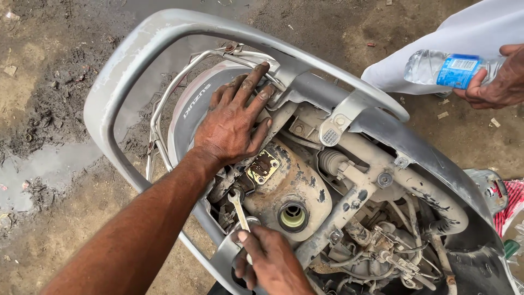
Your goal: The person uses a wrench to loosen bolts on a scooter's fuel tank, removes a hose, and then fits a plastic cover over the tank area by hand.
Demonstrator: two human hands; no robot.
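Note:
A dusty scooter with its seat off fills the view, its beige fuel tank [305, 183] exposed with the round filler hole [293, 217] open. My left hand [234, 123] lies flat, fingers spread, on the tank's far end against the grey grab rail [164, 24]. My right hand [270, 262] is at the bottom edge, closed around a small metal spanner [238, 207]. The spanner's head points up to a fastener just left of the tank, below a brass-coloured plate [262, 166].
Another person's hand [499, 82] holds a clear water bottle with a blue label [450, 68] at the upper right, beside a white garment. Hoses, wiring and frame tubes [376, 229] crowd the right side. Muddy ground with a puddle [43, 164] lies to the left.

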